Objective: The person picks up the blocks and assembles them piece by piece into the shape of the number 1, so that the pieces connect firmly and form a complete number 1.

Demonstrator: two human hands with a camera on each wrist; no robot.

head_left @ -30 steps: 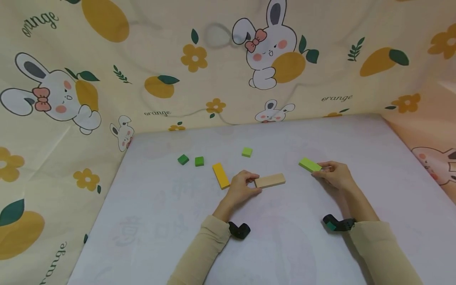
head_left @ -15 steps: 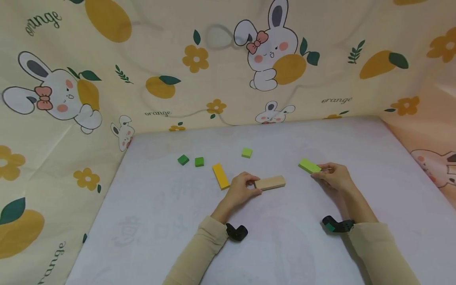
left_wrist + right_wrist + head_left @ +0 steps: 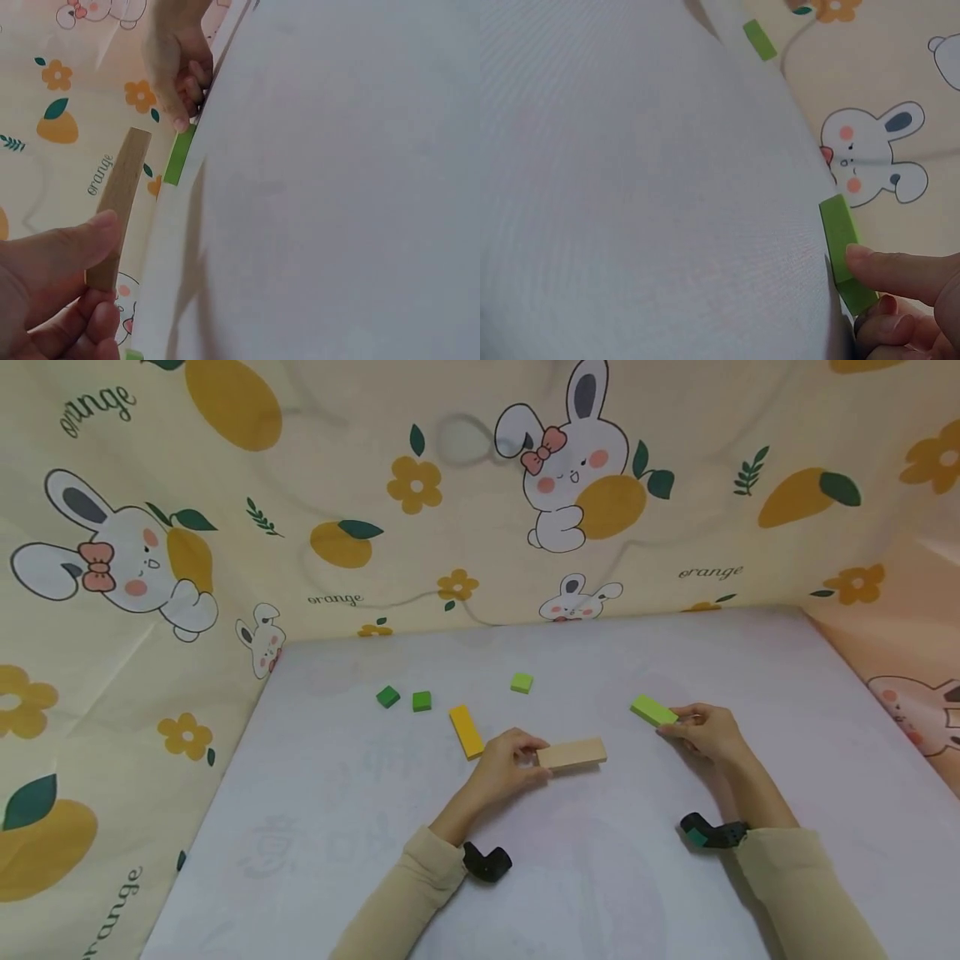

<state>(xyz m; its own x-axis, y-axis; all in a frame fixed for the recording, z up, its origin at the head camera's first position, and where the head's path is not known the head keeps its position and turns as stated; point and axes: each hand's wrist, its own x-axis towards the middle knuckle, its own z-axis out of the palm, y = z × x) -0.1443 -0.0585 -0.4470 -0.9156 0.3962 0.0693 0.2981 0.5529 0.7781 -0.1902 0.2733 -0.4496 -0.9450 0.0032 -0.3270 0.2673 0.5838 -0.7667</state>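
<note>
My left hand (image 3: 504, 770) pinches one end of a plain wooden block (image 3: 573, 754) between thumb and fingers. In the left wrist view the wooden block (image 3: 124, 195) is tilted and off the table, its shadow falling apart from it. Over to the right, my right hand (image 3: 708, 731) pinches the near end of a light green rectangular block (image 3: 653, 710). The right wrist view has the thumb or a finger on the green block's (image 3: 838, 232) face, with the other fingers curled beneath. Whether this block touches the table I cannot tell.
A yellow block (image 3: 467, 732) lies just beyond my left hand. Farther back are a small light green block (image 3: 522, 682) and two darker green blocks, one to the left (image 3: 387, 697) and another (image 3: 422, 701). Patterned cloth (image 3: 465, 493) rises behind the white tabletop (image 3: 337, 827).
My left hand has drawn slightly toward me with the wooden block, which has come up off the table. The right hand and green block have hardly moved.
</note>
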